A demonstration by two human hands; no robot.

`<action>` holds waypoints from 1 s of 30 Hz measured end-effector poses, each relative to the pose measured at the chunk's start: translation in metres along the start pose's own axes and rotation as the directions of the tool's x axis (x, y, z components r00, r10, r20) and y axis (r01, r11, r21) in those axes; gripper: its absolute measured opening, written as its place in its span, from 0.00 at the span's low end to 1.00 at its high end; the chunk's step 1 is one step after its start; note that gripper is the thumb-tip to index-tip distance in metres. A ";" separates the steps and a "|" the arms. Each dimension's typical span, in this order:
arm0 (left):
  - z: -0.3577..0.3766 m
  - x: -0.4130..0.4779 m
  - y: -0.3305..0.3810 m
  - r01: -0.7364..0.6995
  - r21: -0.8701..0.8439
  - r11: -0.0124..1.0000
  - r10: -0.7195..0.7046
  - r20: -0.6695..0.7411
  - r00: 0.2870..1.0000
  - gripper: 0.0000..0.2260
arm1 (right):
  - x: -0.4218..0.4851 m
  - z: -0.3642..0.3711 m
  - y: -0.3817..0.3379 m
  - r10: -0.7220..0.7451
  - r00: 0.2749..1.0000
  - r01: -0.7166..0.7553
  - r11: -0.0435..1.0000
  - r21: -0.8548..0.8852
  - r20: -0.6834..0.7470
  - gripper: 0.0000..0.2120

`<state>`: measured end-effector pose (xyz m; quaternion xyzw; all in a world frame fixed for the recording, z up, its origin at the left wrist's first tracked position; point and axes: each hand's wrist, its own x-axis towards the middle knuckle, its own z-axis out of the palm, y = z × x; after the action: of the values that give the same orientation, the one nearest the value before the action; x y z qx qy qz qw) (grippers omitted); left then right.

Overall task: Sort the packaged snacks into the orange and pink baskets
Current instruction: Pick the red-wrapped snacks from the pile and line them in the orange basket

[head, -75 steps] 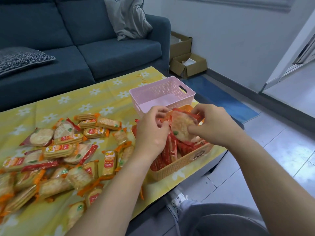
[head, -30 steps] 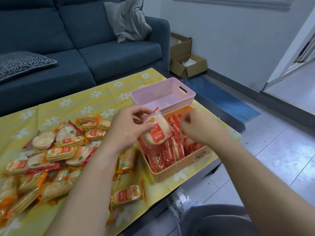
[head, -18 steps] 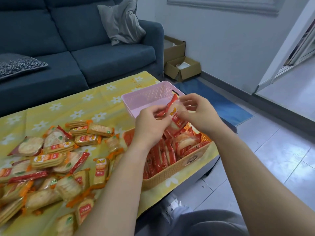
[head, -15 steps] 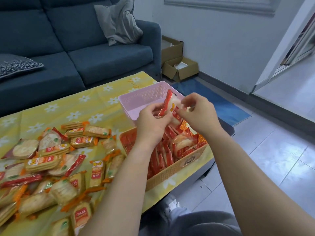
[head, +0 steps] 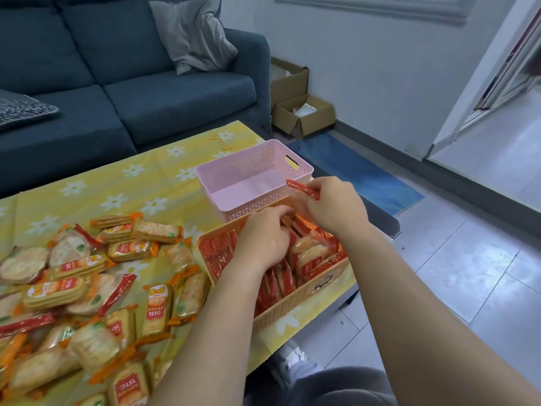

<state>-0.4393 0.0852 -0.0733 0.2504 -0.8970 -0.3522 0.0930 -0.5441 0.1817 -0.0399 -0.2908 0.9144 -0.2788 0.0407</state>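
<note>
The orange basket (head: 295,298) stands at the table's near right corner, packed with red snack packets (head: 307,259) set on edge. Right behind it is the pink basket (head: 234,208), with nothing inside. My right hand (head: 333,206) pinches a red-edged snack packet (head: 303,189) at the orange basket's far end, against the pink basket's near wall. My left hand (head: 263,238) reaches into the orange basket, its curled fingers meeting the lower part of that packet. Most of the packet is hidden behind my hands.
A pile of loose orange and red snack packets (head: 87,288) covers the left of the yellow flowered tablecloth (head: 131,189). A blue sofa (head: 131,92) stands behind the table. Cardboard boxes (head: 301,112) and a blue mat (head: 360,174) lie on the floor to the right.
Both hands have come down with the red packet, from above the pink basket's rim to the far end of the orange basket. The left hand now dips among the standing packets.
</note>
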 end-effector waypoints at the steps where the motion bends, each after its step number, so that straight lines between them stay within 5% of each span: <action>1: 0.001 -0.002 0.001 -0.014 0.048 0.999 0.012 0.032 0.999 0.24 | 0.000 0.000 0.001 0.010 1.000 -0.010 1.000 -0.016 -0.006 0.15; 4: 0.001 -0.006 0.006 -0.019 0.160 0.987 0.001 0.110 0.994 0.25 | -0.003 0.005 0.006 -0.017 0.997 0.010 0.996 -0.091 -0.078 0.08; 6: 0.001 -0.005 0.005 -0.005 0.071 0.997 -0.002 0.102 0.995 0.26 | -0.002 0.011 0.006 -0.049 0.995 0.028 0.977 -0.213 -0.092 0.04; 9: -0.006 -0.003 0.005 0.001 -0.118 0.993 -0.003 -0.009 1.000 0.24 | -0.002 0.015 0.002 -0.043 0.999 0.034 0.906 -0.422 -0.012 0.06; 11: -0.012 -0.006 0.009 -0.043 -0.050 0.998 0.041 -0.042 0.998 0.16 | -0.003 0.012 0.002 -0.038 0.997 0.069 0.864 -0.499 0.071 0.08; 15: -0.008 -0.023 0.017 -0.085 0.184 0.979 0.076 0.057 0.995 0.03 | -0.005 0.005 0.010 -0.035 0.985 0.111 0.879 -0.463 0.170 0.12; 18: 0.001 -0.030 0.018 -0.120 0.304 0.945 0.114 0.036 0.993 0.05 | -0.005 -0.009 0.018 -0.066 0.995 0.088 0.948 -0.307 0.081 0.17; 21: 0.004 -0.030 0.016 -0.148 0.346 0.927 0.156 0.006 0.988 0.09 | -0.014 -0.023 0.028 -0.122 0.969 0.167 0.964 -0.205 0.215 0.19; 24: 0.006 -0.028 0.011 -0.131 0.363 0.922 0.140 0.001 0.990 0.11 | -0.027 -0.020 0.030 -0.108 0.909 0.232 0.934 -0.273 0.402 0.22; 30: 0.013 -0.025 0.006 -0.084 0.424 0.902 0.117 -0.054 0.992 0.08 | -0.022 -0.006 0.027 -0.119 0.949 0.233 0.890 -0.392 0.292 0.15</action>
<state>-0.4244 0.1098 -0.0786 0.2315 -0.9592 -0.1352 0.0898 -0.5415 0.2151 -0.0509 -0.4090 0.9091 -0.0364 0.0707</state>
